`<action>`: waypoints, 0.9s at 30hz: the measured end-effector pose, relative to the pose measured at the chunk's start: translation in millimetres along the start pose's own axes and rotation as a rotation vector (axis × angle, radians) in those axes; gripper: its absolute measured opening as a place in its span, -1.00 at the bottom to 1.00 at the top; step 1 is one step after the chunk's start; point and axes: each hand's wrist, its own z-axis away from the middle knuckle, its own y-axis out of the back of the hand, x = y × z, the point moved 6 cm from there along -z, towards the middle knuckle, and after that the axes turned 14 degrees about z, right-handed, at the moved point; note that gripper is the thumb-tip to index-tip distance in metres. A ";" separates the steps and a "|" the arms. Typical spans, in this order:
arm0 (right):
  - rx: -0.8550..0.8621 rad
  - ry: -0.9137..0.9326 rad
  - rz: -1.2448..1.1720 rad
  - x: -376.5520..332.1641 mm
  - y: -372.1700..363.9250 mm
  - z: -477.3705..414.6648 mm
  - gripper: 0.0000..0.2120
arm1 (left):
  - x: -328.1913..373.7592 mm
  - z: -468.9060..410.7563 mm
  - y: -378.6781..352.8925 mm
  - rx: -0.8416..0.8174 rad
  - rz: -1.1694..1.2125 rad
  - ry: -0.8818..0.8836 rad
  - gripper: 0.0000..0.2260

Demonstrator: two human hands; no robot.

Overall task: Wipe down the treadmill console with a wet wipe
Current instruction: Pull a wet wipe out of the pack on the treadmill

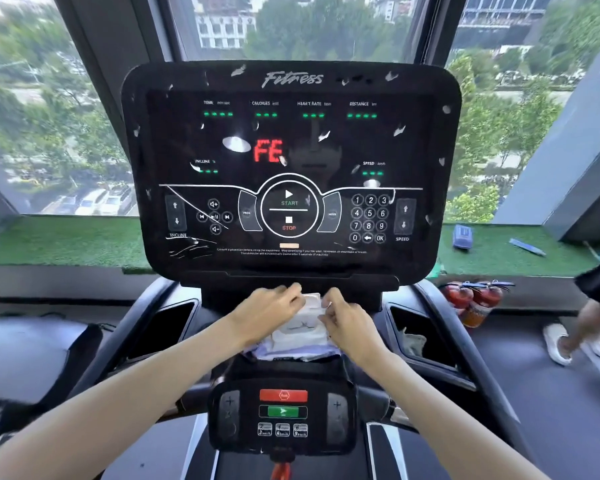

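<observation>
The black treadmill console (440, 157) stands straight ahead, lit with a red "FE" and green dashes, its glossy face flecked with white scuffs. Below it, on the ledge under the screen, lies a white wet wipe pack (302, 332) with a flap lid. My left hand (267, 313) holds the pack's upper left side. My right hand (347, 322) pinches at the lid area on the pack's right. Both hands touch the pack; whether a wipe is coming out is hidden by the fingers.
A lower control pad (283, 414) with red and green buttons sits near me. Cup holders (426, 337) flank the ledge. Red fire extinguishers (475, 299) stand right of the treadmill, and another person's feet (561, 344) are at the right edge. A blue object (462, 236) lies on the green sill.
</observation>
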 end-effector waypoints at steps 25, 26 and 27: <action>-0.144 -0.143 -0.123 -0.3 -10.0 -7.9 -0.67 | 5.4 -15.5 -57.9 -0.199 0.450 0.123 -0.85; -0.138 -0.155 -0.110 -0.1 -10.2 -7.6 -0.68 | 6.8 -16.6 -56.6 -0.222 0.443 0.105 -0.87; -0.128 -0.168 -0.093 0.3 -9.5 -7.8 -0.68 | 8.6 -18.4 -53.3 -0.241 0.426 0.081 -0.88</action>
